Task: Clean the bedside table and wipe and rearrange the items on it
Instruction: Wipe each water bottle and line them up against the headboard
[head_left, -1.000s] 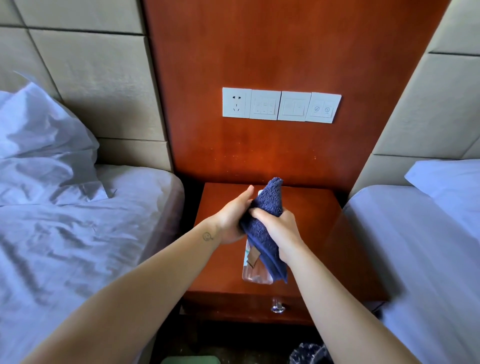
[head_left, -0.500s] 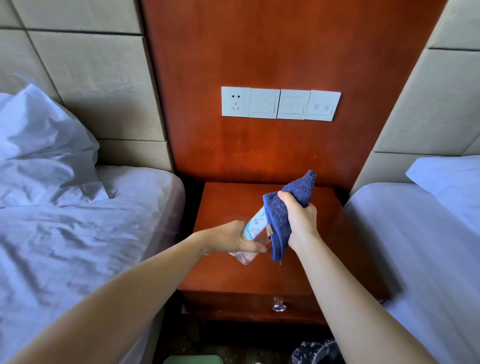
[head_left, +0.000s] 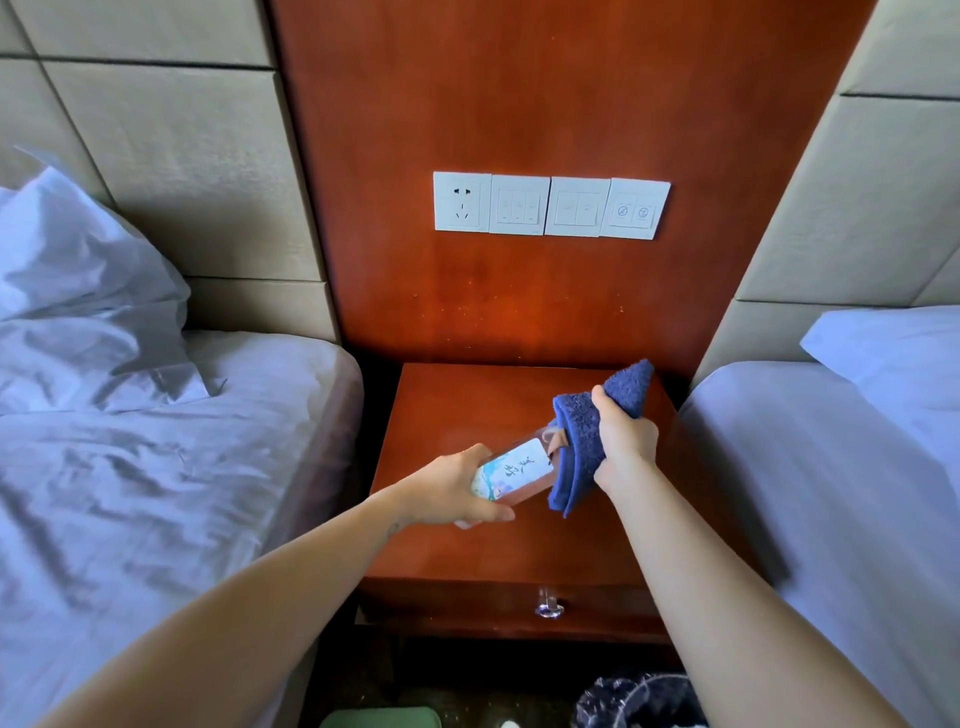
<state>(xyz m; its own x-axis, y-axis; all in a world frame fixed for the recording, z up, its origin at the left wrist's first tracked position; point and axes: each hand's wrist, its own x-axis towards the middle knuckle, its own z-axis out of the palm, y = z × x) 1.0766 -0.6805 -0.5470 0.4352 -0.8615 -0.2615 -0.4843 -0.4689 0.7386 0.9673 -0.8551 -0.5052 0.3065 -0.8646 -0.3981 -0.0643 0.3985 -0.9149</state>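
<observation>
Sideways, bottle (head_left: 515, 470) juts from left hand (head_left: 448, 491) into cloth (head_left: 577, 457) in right hand (head_left: 625, 441).

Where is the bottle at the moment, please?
In the head view, the bottle lies tilted in the left hand over the bedside table, its far end inside the blue cloth that the right hand grips.

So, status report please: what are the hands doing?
Left hand grips clear labelled plastic bottle. Right hand wraps dark blue terry cloth round one end. Wooden bedside table below, nothing obstructing.
</observation>
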